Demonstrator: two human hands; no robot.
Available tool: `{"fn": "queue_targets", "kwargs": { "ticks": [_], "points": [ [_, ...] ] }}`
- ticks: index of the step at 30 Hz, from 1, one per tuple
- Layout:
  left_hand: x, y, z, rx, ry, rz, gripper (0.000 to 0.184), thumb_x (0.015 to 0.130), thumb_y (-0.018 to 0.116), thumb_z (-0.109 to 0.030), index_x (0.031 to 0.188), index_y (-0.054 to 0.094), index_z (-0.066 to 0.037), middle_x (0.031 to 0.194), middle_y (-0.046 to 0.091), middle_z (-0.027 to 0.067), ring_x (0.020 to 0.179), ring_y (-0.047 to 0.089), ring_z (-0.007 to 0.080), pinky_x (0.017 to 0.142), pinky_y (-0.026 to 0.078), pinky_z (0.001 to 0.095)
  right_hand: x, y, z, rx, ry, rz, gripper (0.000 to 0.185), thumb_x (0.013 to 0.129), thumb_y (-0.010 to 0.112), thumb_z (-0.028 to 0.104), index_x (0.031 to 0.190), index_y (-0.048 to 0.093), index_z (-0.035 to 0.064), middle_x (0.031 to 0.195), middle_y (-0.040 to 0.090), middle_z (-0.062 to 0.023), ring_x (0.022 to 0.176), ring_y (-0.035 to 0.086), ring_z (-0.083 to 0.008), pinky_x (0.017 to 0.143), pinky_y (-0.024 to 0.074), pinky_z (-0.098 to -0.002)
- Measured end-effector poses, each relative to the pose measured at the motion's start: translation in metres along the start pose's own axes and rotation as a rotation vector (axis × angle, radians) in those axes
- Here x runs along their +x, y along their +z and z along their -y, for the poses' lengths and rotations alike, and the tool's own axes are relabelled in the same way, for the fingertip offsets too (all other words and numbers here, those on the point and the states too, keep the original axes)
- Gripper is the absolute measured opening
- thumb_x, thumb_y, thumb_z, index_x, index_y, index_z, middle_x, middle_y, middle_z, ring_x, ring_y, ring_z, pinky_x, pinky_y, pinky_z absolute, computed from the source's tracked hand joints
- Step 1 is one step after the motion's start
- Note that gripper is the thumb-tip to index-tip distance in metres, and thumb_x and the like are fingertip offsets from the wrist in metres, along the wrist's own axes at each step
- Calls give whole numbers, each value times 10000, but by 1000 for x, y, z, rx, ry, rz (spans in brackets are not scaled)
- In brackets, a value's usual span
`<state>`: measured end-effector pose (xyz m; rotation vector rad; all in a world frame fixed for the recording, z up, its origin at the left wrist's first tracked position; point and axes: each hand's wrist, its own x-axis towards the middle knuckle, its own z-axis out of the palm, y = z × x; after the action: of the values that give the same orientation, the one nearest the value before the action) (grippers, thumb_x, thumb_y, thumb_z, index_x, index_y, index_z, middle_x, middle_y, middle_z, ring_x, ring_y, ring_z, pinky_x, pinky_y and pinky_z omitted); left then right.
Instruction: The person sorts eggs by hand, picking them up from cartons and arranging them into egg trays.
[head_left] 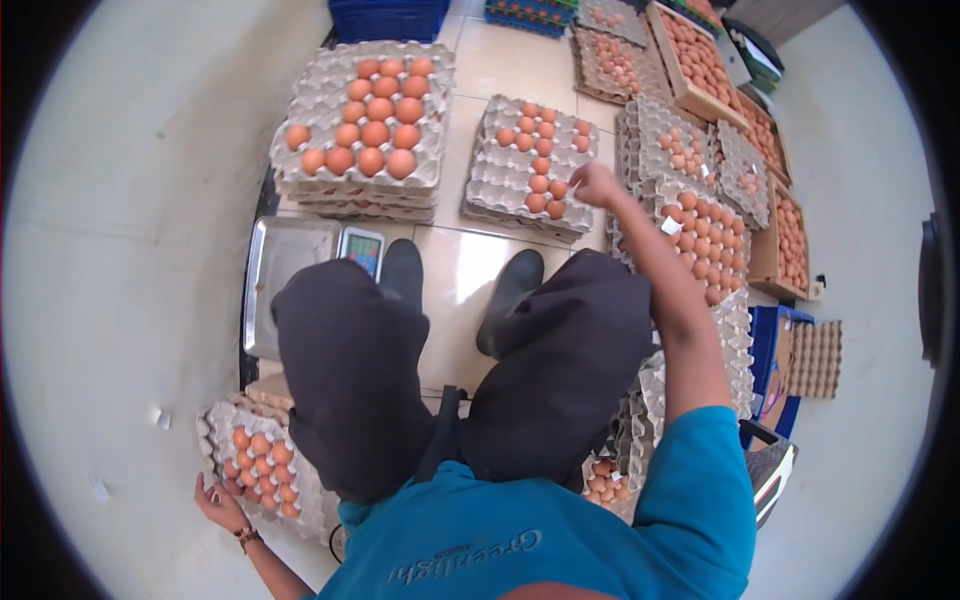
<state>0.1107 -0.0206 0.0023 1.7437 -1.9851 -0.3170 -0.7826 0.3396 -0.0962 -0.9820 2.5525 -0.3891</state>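
Observation:
My right hand (597, 187) reaches over the right edge of the middle stack of egg trays (490, 180), fingers curled downward. Whatever they may hold is hidden. Brown eggs (541, 166) sit scattered in that stack's top tray. At the lower left, my left hand (222, 506), with a bracelet at the wrist, is beside another egg tray (222, 425) partly filled with brown eggs (262, 465). Its fingers are spread, and I see nothing held in them. A taller stack of egg trays (310, 105) stands at the upper left, its top tray partly filled.
A metal scale pan (290, 275) with a digital display (362, 250) lies left of my boots (403, 270). Along the right are a fuller egg tray (706, 240) and wooden crates of eggs (791, 240). A blue crate (390, 18) stands at the back.

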Motion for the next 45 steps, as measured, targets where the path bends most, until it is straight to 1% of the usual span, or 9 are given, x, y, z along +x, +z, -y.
{"fn": "queue_targets", "kwargs": {
  "ticks": [3, 15, 23, 26, 27, 30, 35, 39, 45],
  "points": [
    [17, 0, -82, 87, 144, -2, 348, 942, 564, -81, 1288, 591, -61, 1254, 587, 110, 873, 549, 200, 821, 480, 348, -28, 20, 39, -66, 302, 36, 382, 681, 796, 332, 967, 757, 82, 991, 725, -178, 949, 697, -325, 851, 553, -405],
    [47, 61, -213, 20, 521, 179, 299, 911, 554, 11, 1202, 622, -18, 1163, 597, 123, 869, 561, 217, 738, 487, 335, -26, 52, 26, 5, 156, -30, 177, 697, 724, 191, 795, 693, 47, 825, 725, -142, 788, 700, -340, 721, 550, -450],
    [38, 67, -203, -21, 445, 202, 276, 914, 545, 16, 1180, 619, 3, 1145, 593, 125, 868, 567, 212, 720, 478, 318, -28, 47, 2, 1843, 547, 107, 271, 810, 604, 280, 947, 619, 47, 905, 614, -51, 703, 618, -176, 642, 560, -326],
    [34, 66, -208, -24, 464, 233, 273, 915, 545, 17, 1179, 617, 7, 1144, 592, 124, 873, 569, 211, 726, 477, 319, -7, 58, 7, 1560, 482, 183, 248, 814, 597, 270, 923, 631, 50, 844, 611, -45, 694, 617, -219, 718, 570, -369],
    [32, 65, -210, -24, 468, 243, 273, 916, 544, 18, 1179, 616, 8, 1143, 592, 124, 876, 570, 212, 728, 476, 320, 0, 56, 23, 1080, 681, 172, 314, 786, 637, 293, 951, 652, 26, 860, 666, -90, 795, 678, -311, 806, 561, -438],
    [31, 65, -216, -49, 469, 219, 274, 913, 543, 29, 1177, 616, 9, 1136, 594, 127, 890, 573, 215, 734, 476, 321, -12, 60, 74, 175, 513, -141, 381, 768, 667, 309, 986, 666, -3, 933, 709, -175, 937, 703, -352, 841, 550, -453],
    [34, 63, -236, -22, 491, 168, 275, 911, 541, 52, 1172, 620, 15, 1118, 599, 131, 902, 583, 216, 746, 495, 322, -1, 81, 75, 194, 641, -256, 472, 713, 736, 379, 1002, 647, 17, 1002, 719, -173, 934, 707, -333, 852, 540, -439],
    [44, 73, -282, -181, 549, 63, 239, 928, 571, 31, 1160, 627, 26, 1130, 619, 129, 861, 596, 192, 765, 515, 320, 5, 80, 36, 892, 605, -40, 439, 755, 768, 388, 982, 625, 41, 756, 647, -41, 623, 624, -113, 510, 475, -244],
    [45, 103, -455, -685, 542, 579, 282, 938, 598, -18, 1216, 620, 23, 1119, 678, 107, 970, 648, 170, 892, 527, 311, -14, -37, 95, 1422, 144, 346, 271, 828, 752, 257, 898, 657, 14, 682, 580, -2, 558, 551, -64, 455, 391, -205]
  ]
}}
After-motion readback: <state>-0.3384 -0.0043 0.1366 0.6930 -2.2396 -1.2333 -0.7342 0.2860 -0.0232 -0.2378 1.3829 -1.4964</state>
